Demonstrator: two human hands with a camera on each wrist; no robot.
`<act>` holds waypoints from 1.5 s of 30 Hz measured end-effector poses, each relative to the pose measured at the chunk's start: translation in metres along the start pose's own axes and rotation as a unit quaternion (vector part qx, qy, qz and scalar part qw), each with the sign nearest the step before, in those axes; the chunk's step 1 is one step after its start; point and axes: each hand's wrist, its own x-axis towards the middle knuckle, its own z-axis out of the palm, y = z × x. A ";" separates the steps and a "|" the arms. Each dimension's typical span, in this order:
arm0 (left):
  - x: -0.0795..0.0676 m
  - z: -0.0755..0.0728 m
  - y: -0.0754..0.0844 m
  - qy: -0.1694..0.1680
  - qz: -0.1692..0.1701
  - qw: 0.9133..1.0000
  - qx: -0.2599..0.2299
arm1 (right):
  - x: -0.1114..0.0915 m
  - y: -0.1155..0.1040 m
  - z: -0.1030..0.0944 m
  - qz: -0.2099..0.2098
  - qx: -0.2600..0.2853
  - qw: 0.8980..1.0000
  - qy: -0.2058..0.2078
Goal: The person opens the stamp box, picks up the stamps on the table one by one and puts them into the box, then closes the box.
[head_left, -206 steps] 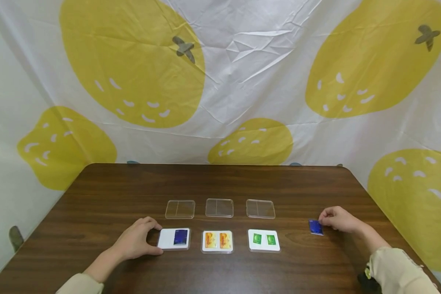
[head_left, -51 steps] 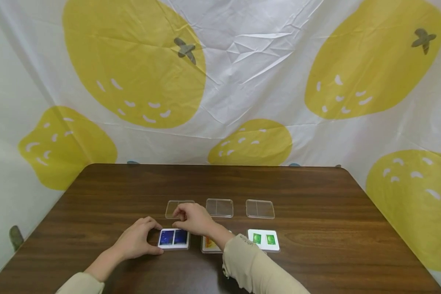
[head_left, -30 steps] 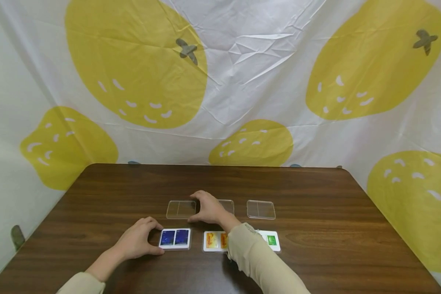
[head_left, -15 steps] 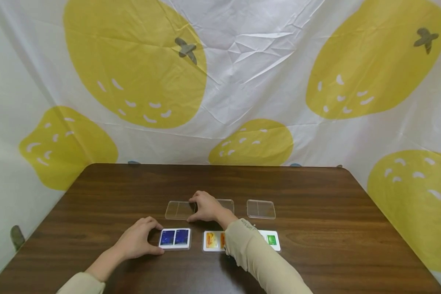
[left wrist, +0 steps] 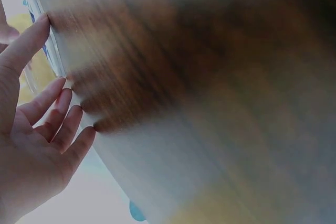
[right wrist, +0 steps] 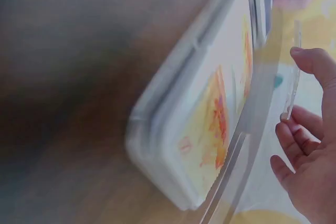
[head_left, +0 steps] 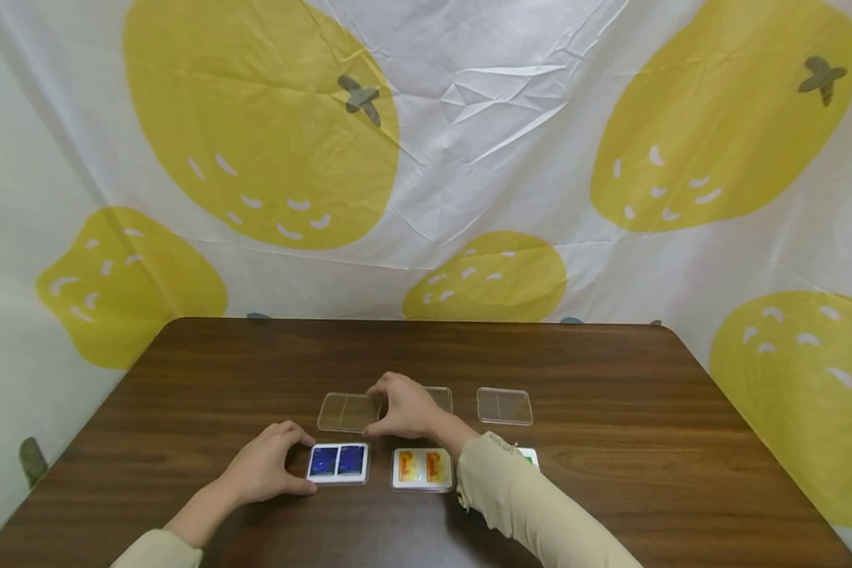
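Observation:
My left hand (head_left: 266, 465) holds the left end of a flat clear plastic case (head_left: 338, 480), thumb at the near corner and forefinger at the far one. Two dark blue cards (head_left: 351, 460) lie side by side on the case's white insert. Beyond it, my right hand (head_left: 408, 410) pinches the right end of a clear plastic lid (head_left: 348, 412) between thumb and fingers. In the right wrist view the thin lid (right wrist: 294, 85) shows edge-on in that grip, raised above the table.
A case with two orange-yellow cards (head_left: 438, 467) sits to the right. Farther right, a case with green cards (head_left: 529, 455) is mostly covered by the right sleeve (head_left: 518, 489). Two more clear lids lie behind, one partly behind the right hand, the other lid (head_left: 505, 406) in plain sight.
A second blue card now lies in the left case, carried there from the right by my right hand. That hand then took hold of the left lid and moved it slightly nearer. My left hand stays put.

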 end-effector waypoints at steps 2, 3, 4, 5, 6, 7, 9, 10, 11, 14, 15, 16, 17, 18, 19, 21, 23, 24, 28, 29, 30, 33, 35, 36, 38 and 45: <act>0.000 0.000 -0.001 -0.002 0.001 1.000 -0.001 | -0.009 -0.004 -0.001 -0.009 -0.002 1.000 -0.005; 0.000 0.000 0.000 -0.001 0.000 1.000 0.000 | -0.013 -0.006 -0.001 -0.014 -0.005 1.000 -0.005; 0.000 0.000 0.000 -0.001 0.001 1.000 0.002 | -0.018 -0.008 -0.001 -0.021 -0.006 1.000 -0.004; 0.000 0.000 0.000 0.000 0.002 1.000 0.004 | -0.022 -0.010 0.000 -0.027 -0.009 1.000 -0.003; 0.000 0.000 0.000 0.000 0.002 1.000 0.006 | -0.026 -0.011 0.001 -0.031 -0.010 0.999 -0.002; 0.001 0.000 0.000 0.001 0.001 1.000 0.007 | -0.030 -0.013 0.001 -0.035 -0.012 0.999 -0.001; 0.001 0.000 0.000 0.002 0.001 1.000 0.009 | -0.035 -0.015 0.003 -0.042 -0.014 0.999 0.003; 0.001 0.000 0.000 0.002 0.002 1.000 0.009 | -0.037 -0.016 0.004 -0.044 -0.016 0.999 0.004; 0.000 0.000 0.000 0.001 0.003 1.000 0.009 | -0.038 -0.017 0.005 -0.047 -0.018 0.999 0.005; 0.000 0.000 0.000 0.002 0.005 1.000 0.010 | -0.040 -0.019 0.009 -0.053 -0.024 0.998 0.011; -0.001 0.000 -0.001 0.003 0.006 1.000 0.010 | -0.040 -0.020 0.010 -0.054 -0.025 0.998 0.013; -0.001 0.000 -0.001 0.004 0.005 1.000 0.009 | -0.039 -0.021 0.012 -0.056 -0.026 0.998 0.015; -0.002 0.000 -0.002 0.005 0.005 1.000 0.009 | -0.039 -0.022 0.013 -0.058 -0.028 0.998 0.016; -0.002 0.000 -0.002 0.007 0.005 1.000 0.009 | -0.039 -0.024 0.014 -0.057 -0.027 0.998 0.015; -0.002 0.000 -0.003 0.008 0.005 1.000 0.008 | -0.038 -0.025 0.016 -0.056 -0.027 0.998 0.014; -0.002 0.000 -0.003 0.009 0.005 1.000 0.005 | -0.037 -0.028 0.018 -0.054 -0.027 0.998 0.013; -0.003 0.000 -0.003 0.010 0.006 1.000 0.003 | -0.036 -0.030 0.021 -0.051 -0.030 0.998 0.012; -0.003 0.000 -0.003 0.010 0.009 1.000 0.002 | -0.035 -0.031 0.022 -0.049 -0.031 0.998 0.012; -0.003 0.000 -0.004 0.012 0.017 1.000 0.001 | -0.034 -0.034 0.024 -0.047 -0.042 0.998 0.013; -0.003 0.000 -0.004 0.013 0.022 1.000 0.002 | -0.034 -0.034 0.024 -0.046 -0.044 0.998 0.012; -0.003 0.000 -0.004 0.013 0.023 1.000 0.002 | -0.034 -0.034 0.024 -0.045 -0.047 0.998 0.011; -0.003 0.000 -0.005 0.012 0.024 1.000 0.000 | -0.035 -0.035 0.024 -0.041 -0.051 0.998 0.008; -0.003 0.000 -0.005 0.010 0.023 1.000 -0.002 | -0.035 -0.036 0.025 -0.039 -0.053 0.998 0.007; -0.003 0.001 -0.004 0.009 0.019 1.000 -0.004 | -0.035 -0.036 0.025 -0.040 -0.054 0.998 0.008; -0.003 0.001 -0.004 0.005 0.016 1.000 -0.008 | -0.035 -0.037 0.025 -0.039 -0.056 0.998 0.007; -0.002 0.000 -0.002 -0.002 0.015 1.000 -0.022 | -0.036 -0.037 0.027 -0.021 -0.066 0.998 -0.001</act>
